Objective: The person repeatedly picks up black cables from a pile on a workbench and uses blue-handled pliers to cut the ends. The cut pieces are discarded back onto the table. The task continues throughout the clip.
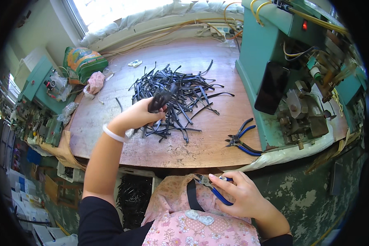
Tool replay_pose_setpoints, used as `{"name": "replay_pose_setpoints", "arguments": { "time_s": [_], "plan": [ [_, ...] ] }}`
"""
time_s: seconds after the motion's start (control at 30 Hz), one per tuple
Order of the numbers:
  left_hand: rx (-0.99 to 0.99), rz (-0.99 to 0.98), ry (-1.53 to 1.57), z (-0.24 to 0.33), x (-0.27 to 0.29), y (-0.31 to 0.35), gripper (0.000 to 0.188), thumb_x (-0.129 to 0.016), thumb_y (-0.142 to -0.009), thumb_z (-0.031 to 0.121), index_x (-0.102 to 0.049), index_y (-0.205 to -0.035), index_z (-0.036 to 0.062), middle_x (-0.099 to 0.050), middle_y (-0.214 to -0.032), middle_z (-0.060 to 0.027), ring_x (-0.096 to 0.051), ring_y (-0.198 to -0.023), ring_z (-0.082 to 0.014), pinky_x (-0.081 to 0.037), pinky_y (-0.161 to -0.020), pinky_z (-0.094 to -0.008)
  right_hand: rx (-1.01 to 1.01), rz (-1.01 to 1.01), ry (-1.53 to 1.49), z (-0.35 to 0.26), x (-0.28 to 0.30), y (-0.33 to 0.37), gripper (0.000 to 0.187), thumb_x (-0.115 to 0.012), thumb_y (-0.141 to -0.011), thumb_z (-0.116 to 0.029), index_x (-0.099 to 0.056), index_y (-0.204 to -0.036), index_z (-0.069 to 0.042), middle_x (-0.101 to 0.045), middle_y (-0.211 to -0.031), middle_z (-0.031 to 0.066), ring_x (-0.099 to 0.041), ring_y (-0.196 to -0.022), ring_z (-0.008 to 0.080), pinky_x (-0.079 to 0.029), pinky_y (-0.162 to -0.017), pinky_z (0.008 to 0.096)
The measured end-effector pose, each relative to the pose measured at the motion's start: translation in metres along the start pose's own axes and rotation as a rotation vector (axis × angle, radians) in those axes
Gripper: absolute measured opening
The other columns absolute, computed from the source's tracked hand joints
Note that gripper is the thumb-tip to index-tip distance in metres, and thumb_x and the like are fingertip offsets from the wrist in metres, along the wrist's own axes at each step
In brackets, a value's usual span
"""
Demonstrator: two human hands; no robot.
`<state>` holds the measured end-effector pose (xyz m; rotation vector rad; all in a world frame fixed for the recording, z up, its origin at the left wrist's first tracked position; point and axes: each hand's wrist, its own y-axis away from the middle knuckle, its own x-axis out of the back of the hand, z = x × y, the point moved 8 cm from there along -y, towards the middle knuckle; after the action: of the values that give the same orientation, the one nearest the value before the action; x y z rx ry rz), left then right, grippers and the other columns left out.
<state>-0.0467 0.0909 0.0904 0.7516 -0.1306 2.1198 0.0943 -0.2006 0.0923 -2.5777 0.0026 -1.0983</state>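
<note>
My left hand [140, 114] reaches over the table, its fingers wrapped round a bunch of black eyeglass temples [161, 98]. Under and beyond it spreads a heap of loose dark eyeglass temples [184, 88], slim strips with bent ends, lying in all directions. Close to my lap, my right hand [244, 194] is closed round blue-handled cutting pliers [222, 197], whose metal jaws point up and to the left. A second pair of blue-handled pliers [242, 140] lies on the table's right side, jaws apart, touched by neither hand.
A green machine [250, 69] with a dark phone [272, 87] on it stands at the right. Another green machine [43, 88] is at the left, near a green bag [86, 61] and pink cloth [95, 82]. Below the table edge sits a bin of black pieces [135, 197].
</note>
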Motion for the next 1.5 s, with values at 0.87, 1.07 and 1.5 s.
{"name": "replay_pose_setpoints", "arguments": {
  "time_s": [0.87,1.07,1.5],
  "plan": [
    [-0.685,0.236,1.053,0.055,-0.092,0.112,0.022,-0.051,-0.103,0.027,-0.047,-0.09,0.0095,-0.051,-0.067,-0.0064,-0.046,-0.057,-0.0128,-0.04,-0.053,-0.0242,0.146,0.113,0.258,-0.026,0.006,-0.017,0.066,-0.078,-0.058,-0.011,-0.07,-0.122,-0.018,-0.053,-0.094,0.0067,-0.056,-0.076,0.0209,-0.046,-0.065,0.032],
    [-1.012,0.731,0.687,0.067,-0.099,0.153,0.024,-0.049,-0.104,0.031,-0.042,-0.094,0.0101,-0.056,-0.069,-0.0043,-0.051,-0.053,-0.0148,-0.045,-0.059,-0.0317,0.098,0.078,0.118,-0.029,0.01,-0.02,0.062,-0.079,-0.071,-0.019,-0.064,-0.132,-0.021,-0.053,-0.099,0.0096,-0.055,-0.082,0.0261,-0.047,-0.073,0.0378],
    [-0.508,0.305,1.222,0.044,-0.095,0.115,0.024,-0.045,-0.105,0.03,-0.045,-0.091,0.0106,-0.049,-0.07,-0.0067,-0.045,-0.052,-0.0129,-0.044,-0.051,-0.0266,0.099,0.135,0.051,-0.029,0.014,-0.015,0.062,-0.079,-0.073,-0.019,-0.063,-0.132,-0.019,-0.054,-0.103,0.0099,-0.056,-0.086,0.0265,-0.046,-0.075,0.0376]
  ]
}}
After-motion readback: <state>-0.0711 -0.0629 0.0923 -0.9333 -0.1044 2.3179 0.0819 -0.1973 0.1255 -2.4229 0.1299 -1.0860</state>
